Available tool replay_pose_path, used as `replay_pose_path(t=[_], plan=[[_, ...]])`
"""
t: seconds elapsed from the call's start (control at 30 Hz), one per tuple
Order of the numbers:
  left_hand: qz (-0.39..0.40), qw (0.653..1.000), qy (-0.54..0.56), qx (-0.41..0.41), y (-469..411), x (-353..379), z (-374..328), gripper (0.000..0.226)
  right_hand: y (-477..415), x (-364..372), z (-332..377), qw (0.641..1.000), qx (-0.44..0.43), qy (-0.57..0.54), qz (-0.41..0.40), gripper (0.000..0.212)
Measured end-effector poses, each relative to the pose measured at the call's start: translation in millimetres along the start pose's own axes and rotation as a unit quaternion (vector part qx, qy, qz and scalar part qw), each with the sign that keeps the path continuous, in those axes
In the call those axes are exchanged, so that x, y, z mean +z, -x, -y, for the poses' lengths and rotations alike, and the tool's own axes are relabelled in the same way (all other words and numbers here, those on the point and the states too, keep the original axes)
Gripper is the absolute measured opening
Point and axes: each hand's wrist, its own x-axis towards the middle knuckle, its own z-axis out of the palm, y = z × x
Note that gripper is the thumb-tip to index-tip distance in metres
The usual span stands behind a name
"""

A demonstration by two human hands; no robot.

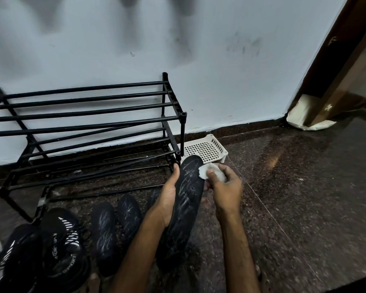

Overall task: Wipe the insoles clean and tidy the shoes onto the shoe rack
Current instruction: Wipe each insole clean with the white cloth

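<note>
My left hand (168, 196) grips a long black insole (187, 199) along its left edge, holding it lifted with its toe end near the rack's corner. White streaks mark its surface. My right hand (225, 187) pinches a crumpled white wipe (209, 173) against the insole's upper right edge. Two more black insoles (105, 231) (129, 213) lie on the floor to the left. A pair of black sport shoes (61, 248) (17, 256) with white stripes stands at the lower left. The black metal shoe rack (89, 123) stands against the wall with nothing on its shelves.
A white perforated plastic tray (207, 150) sits on the floor just right of the rack. Dark speckled stone floor (294, 187) stretches to the right. A wooden door frame (334, 66) and a cream bag (302, 115) stand at the far right corner.
</note>
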Motion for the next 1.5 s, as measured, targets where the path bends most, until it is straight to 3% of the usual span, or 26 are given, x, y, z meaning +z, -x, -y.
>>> replay_pose_path(t=[0.07,0.17,0.33,0.5,0.67,0.83,1.0,1.17,1.33,1.5], plan=[[-0.010,1.000,0.002,0.015,-0.6,-1.0,-0.8,0.087,2.5,-3.2,9.3,0.998,-0.032,0.005,-0.050,0.029],[-0.002,1.000,0.005,0.027,-1.2,-1.9,2.5,0.083,3.0,-8.7,18.9,0.979,-0.141,0.107,-0.099,0.038],[0.016,0.999,0.036,0.020,0.6,5.3,16.0,0.060,7.6,-1.6,12.0,0.938,-0.237,0.252,-0.039,0.026],[0.013,0.995,0.087,0.051,-0.7,4.8,21.8,0.052,14.1,6.8,1.2,0.918,-0.283,0.277,0.016,0.029],[0.000,0.996,0.082,0.046,-1.4,17.1,25.5,0.055,17.3,14.4,13.5,0.926,-0.282,0.249,-0.015,0.015],[0.007,0.992,0.118,0.046,3.6,13.3,18.6,0.054,21.1,16.6,20.7,0.907,-0.308,0.261,0.117,0.018],[-0.002,0.995,0.098,0.020,8.8,17.9,20.9,0.056,17.9,10.0,21.6,0.919,-0.262,0.296,0.006,0.017],[0.003,0.992,0.121,0.038,6.8,10.6,14.9,0.051,19.0,14.6,26.3,0.903,-0.300,0.269,0.147,0.014],[0.010,0.993,0.118,0.012,5.9,13.8,13.6,0.055,13.3,9.6,26.0,0.910,-0.259,0.320,0.042,0.017],[-0.005,0.992,0.123,0.012,5.4,10.1,14.9,0.051,20.8,13.3,34.6,0.899,-0.299,0.276,0.166,0.016]])
